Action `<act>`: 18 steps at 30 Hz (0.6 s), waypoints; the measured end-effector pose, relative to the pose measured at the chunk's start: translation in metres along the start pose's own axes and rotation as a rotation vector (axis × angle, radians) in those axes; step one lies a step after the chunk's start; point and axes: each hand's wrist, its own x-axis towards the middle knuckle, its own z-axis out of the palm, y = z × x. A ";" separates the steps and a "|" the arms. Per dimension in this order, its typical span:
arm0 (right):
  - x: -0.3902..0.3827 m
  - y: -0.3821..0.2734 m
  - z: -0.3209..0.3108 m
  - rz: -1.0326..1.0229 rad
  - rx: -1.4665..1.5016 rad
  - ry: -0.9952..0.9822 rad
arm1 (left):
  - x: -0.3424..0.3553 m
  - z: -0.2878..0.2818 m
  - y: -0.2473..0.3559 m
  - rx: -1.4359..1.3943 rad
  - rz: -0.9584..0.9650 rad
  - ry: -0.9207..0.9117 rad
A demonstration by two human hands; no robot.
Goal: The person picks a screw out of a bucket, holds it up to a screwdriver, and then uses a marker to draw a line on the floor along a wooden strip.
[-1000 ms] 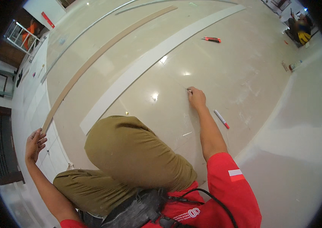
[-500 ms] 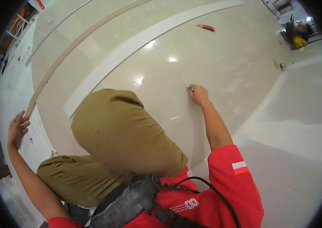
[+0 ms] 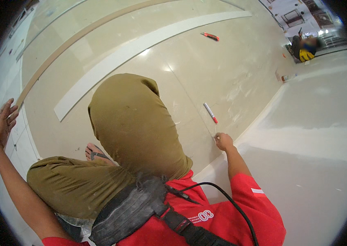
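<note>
My right hand [image 3: 224,142] is low over the beige floor, fingers pinched together beside a thin dark line [image 3: 190,98]. A thin, pale sliver shows at the fingertips; its kind is too small to tell. Just beyond that hand lies a white marker [image 3: 209,111] with a red cap. Off at the left, my left hand [image 3: 4,123] is raised with fingers apart and slightly curled. Its fingertips are by the near end of a long brown strip [image 3: 63,47]; whether they touch it I cannot tell.
A wide white strip [image 3: 112,61] lies between the brown strip and my bent knee [image 3: 128,110]. Farther off is a red-and-black utility knife [image 3: 210,37]. A pale wall [image 3: 300,164] rises along the right. Another person [image 3: 304,48] sits at the far right, near a small bottle [image 3: 289,77].
My right hand has moved nearer to me along the dark line, and the marker now shows in full. My left hand stays by the brown strip's end. The view has shifted.
</note>
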 end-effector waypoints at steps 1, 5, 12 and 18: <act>-0.003 0.004 -0.002 0.008 -0.081 -0.102 | -0.001 0.001 0.002 0.008 0.003 -0.001; 0.023 -0.008 -0.007 0.013 0.018 0.016 | 0.004 -0.002 -0.001 0.037 -0.007 -0.007; 0.058 -0.103 0.004 0.064 0.552 0.374 | -0.007 0.002 0.007 -0.010 -0.030 -0.014; 0.074 -0.101 0.017 0.144 0.520 0.611 | -0.010 0.004 0.013 0.026 -0.060 0.014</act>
